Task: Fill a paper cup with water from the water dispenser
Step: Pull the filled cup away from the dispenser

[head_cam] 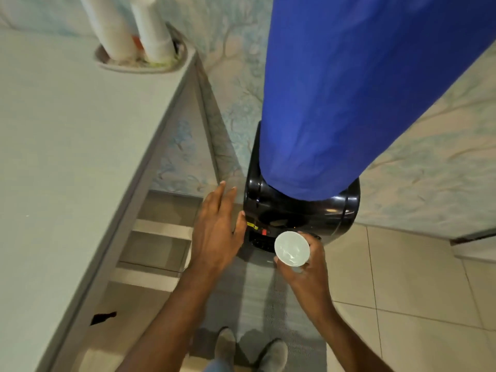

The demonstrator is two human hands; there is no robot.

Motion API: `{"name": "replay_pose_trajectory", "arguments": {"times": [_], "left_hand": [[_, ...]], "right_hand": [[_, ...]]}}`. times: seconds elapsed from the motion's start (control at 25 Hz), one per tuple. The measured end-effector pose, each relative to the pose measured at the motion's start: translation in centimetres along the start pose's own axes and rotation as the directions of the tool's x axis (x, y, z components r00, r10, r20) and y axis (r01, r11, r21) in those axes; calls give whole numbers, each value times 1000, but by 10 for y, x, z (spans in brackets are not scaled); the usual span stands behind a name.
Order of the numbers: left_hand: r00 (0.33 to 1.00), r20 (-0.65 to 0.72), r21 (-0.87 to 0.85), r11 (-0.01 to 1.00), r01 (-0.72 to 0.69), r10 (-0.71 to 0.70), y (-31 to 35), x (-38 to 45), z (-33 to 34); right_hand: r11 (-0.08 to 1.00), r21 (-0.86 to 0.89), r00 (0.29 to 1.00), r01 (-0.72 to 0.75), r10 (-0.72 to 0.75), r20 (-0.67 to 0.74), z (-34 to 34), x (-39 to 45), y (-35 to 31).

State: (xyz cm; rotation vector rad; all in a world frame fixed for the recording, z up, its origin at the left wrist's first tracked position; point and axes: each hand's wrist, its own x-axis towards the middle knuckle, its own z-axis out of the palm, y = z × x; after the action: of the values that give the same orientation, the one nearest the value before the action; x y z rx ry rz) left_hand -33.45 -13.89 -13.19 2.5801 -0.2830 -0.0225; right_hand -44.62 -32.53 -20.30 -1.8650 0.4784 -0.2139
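A black water dispenser (pixel 300 208) stands against the wall, with a tall blue-covered bottle (pixel 362 89) on top. My right hand (pixel 308 267) holds a white paper cup (pixel 292 248) upright in front of the dispenser's tap recess; water glints inside the cup. My left hand (pixel 217 232) is spread open beside the dispenser's left side, its thumb touching the front panel near a yellow label (pixel 251 225) and a red tap lever (pixel 264 232). The spouts themselves are hidden from above.
A pale counter (pixel 67 157) runs along the left, with shelves (pixel 161 229) below it. On its far corner a tray (pixel 145 61) holds two stacks of white cups (pixel 150 30). Tiled floor (pixel 402 277) lies to the right. My shoes (pixel 249 350) stand on a grey mat.
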Motion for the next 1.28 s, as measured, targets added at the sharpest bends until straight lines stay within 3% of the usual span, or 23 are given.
{"name": "replay_pose_trajectory", "arguments": {"times": [0.4,0.72,0.96,1.28], "left_hand": [[966,-235,111,984,136,-107,-55,-5,-157],[938,-231,153,943,296,-257,-140,-1,-223],[940,-163,181,927,328,-301,-171,-3,-235],[946,-129,249,914,322,-298,-179,-4,-228]], "right_hand": [[987,48,972,152,-159,175,47,27,-156],[967,102,931,231,-251,265,147,63,-266],[966,88,891,243,-259,373,212,65,-305],[958,-10,872,285,-255,419,259,56,-298]]}}
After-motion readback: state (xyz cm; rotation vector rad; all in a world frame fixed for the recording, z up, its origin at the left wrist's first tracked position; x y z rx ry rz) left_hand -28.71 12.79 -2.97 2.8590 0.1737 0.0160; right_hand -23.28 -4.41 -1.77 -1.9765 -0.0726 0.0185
